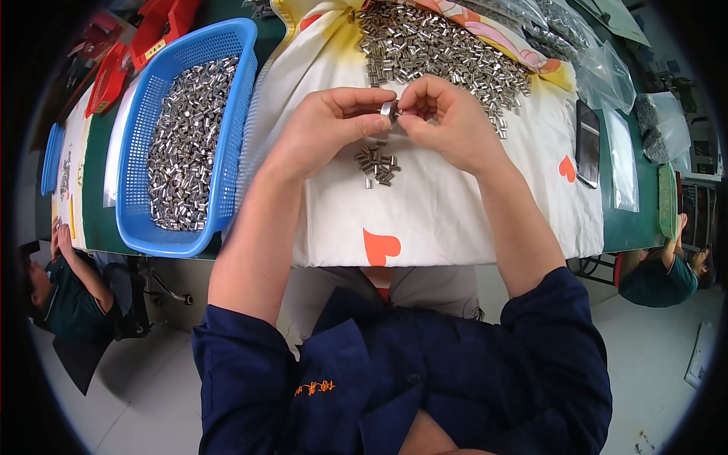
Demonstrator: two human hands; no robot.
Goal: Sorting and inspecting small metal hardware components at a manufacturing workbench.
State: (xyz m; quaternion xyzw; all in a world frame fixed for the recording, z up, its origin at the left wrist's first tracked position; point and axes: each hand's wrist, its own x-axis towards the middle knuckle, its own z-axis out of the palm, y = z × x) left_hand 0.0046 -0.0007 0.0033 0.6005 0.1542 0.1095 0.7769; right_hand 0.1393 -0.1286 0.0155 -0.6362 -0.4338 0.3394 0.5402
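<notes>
Over the white cloth, my left hand (326, 127) pinches a shiny round metal piece (387, 111) between thumb and fingers. Against its right side, the closed fingertips of my right hand (451, 125) hold something small and metallic, mostly hidden by the fingers. Just below my hands lies a small loose group of metal cylinders (376, 164). A large heap of similar short metal cylinders (447, 49) spreads over the cloth (455, 220) beyond my hands.
At left stands a blue plastic basket (130, 189) full of metal cylinders, with red bins (163, 30) behind it. A phone (587, 144) lies at right, near clear bags (607, 76). People sit at far left (72, 292) and far right (658, 277).
</notes>
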